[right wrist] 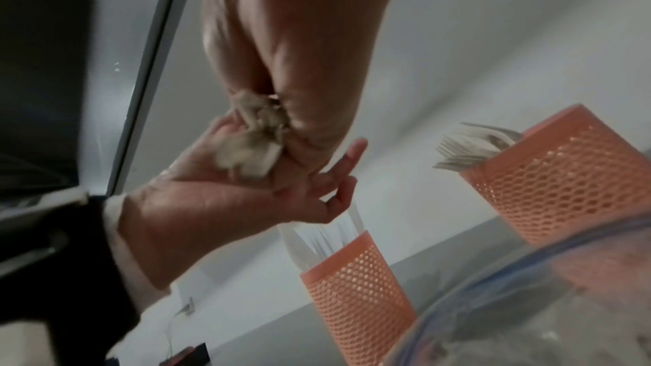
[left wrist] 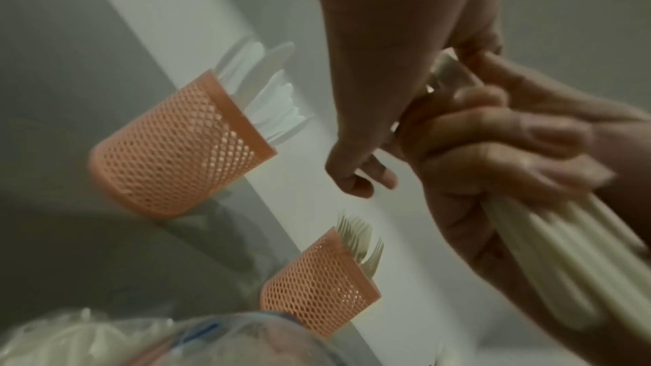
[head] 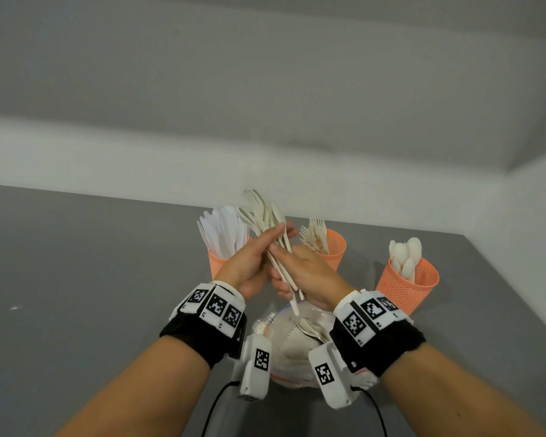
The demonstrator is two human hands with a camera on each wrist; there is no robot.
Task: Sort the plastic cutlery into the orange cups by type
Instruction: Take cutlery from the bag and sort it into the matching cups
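Note:
Both hands hold one bundle of cream plastic cutlery [head: 267, 217] upright above the table, fork and spoon heads fanned at the top. My left hand [head: 252, 257] has its thumb across the front and fingertips behind the bundle. Lower down, my right hand [head: 308, 269] wraps the handles [left wrist: 563, 260]; their ends [right wrist: 253, 144] stick out below it. Three orange mesh cups stand behind: the left cup [head: 216, 263] holds white knives, the middle cup [head: 333, 250] forks, the right cup [head: 401, 288] spoons.
A clear plastic bag [head: 292, 345] with more cutlery lies on the grey table [head: 76, 279] just under my wrists. A pale wall runs along the table's far edge, and the table's right edge slants past the spoon cup.

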